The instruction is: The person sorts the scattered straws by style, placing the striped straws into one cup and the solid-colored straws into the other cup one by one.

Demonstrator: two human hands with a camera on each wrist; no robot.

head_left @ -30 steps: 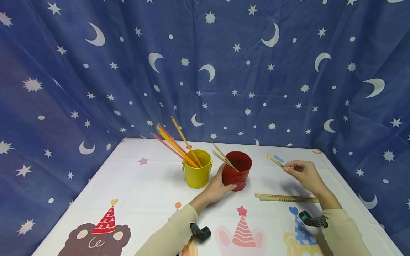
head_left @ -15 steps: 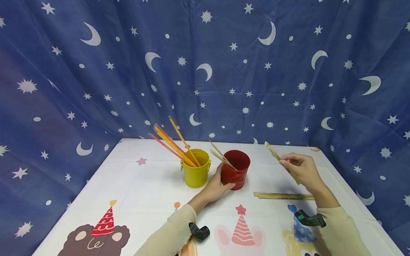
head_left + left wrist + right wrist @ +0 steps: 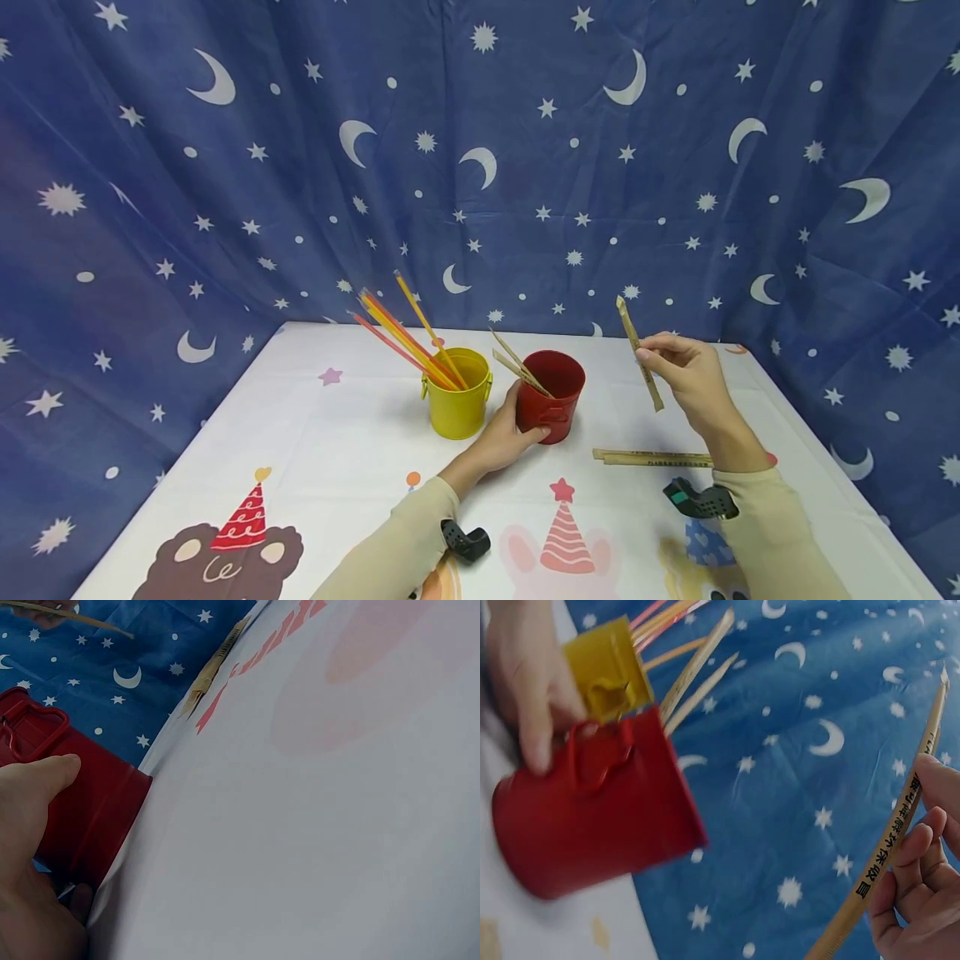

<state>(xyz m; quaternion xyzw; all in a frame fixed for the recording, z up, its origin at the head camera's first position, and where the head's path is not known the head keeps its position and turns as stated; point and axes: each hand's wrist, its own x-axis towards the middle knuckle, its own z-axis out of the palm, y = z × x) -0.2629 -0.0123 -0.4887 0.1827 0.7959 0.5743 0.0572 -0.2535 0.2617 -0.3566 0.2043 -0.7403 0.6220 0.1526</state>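
Note:
My left hand (image 3: 495, 440) grips the red bucket (image 3: 542, 418) low on its left side; the left wrist view shows the thumb (image 3: 58, 774) against its wall below the handle. Two paper-wrapped straws (image 3: 517, 367) lean out of that bucket to the left. To the right, my right hand (image 3: 693, 387) pinches another paper-wrapped straw (image 3: 628, 323) between thumb and fingers, raised above the table and nearly upright. Printed characters run along this straw (image 3: 900, 817) in the right wrist view. Below it, a few wrapped straws (image 3: 652, 459) lie side by side on the table.
Left of the red bucket stands a yellow bucket (image 3: 456, 414) with several orange, red and yellow straws (image 3: 408, 337) leaning left. A white patterned cloth (image 3: 322, 433) covers the table. Behind hangs a blue curtain (image 3: 525, 125) with moons and stars.
My right hand has moved left and up, turning its straw from a leftward slant to nearly upright. The left hand stays on the red bucket.

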